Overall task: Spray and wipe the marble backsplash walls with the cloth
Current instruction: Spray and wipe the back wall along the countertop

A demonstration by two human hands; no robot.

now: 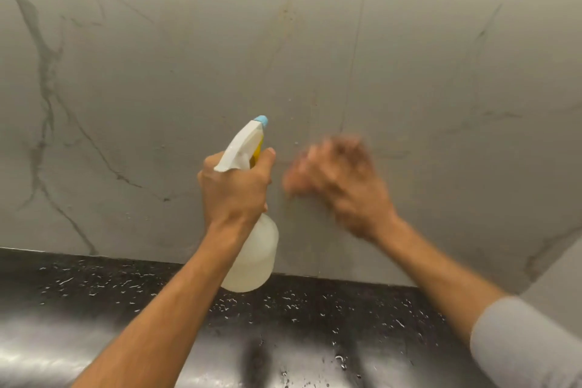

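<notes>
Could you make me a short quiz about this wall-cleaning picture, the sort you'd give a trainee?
1. True or false: the left hand grips the bottle around its neck, nozzle pointing at the wall.
2. What lies scattered on the counter? A) crumbs B) droplets C) coins
3. Fill in: the right hand is too ______ to tell whether it holds a cloth.

Key:
1. True.
2. B. Shiny droplets speckle the dark counter.
3. Blurred. The right hand is a smear close against the wall.
</notes>
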